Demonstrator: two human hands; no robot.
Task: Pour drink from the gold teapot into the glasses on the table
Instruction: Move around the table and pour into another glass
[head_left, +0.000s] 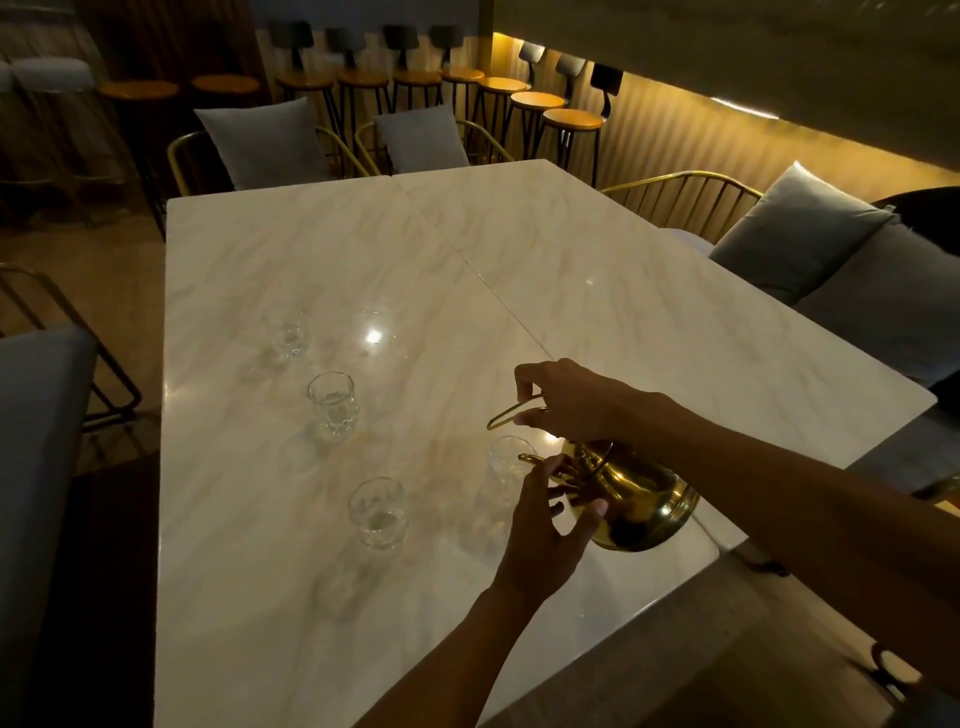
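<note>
Nearest you, your left hand has its fingers spread, cupping the side of the gold teapot. Your right hand pinches its thin wire handle, holding the pot tilted above the surface, spout toward the closest glass. Three more glasses stand apart to the left; whether any is filled is unclear, so most pouring seems ahead. Beyond the marble surface are cushioned chairs and bar stools in dim, warm light.

One gold teapot is near the right edge, with two hands on it. Four glasses stand on the table: far left, middle left, near left and one beside the teapot.
</note>
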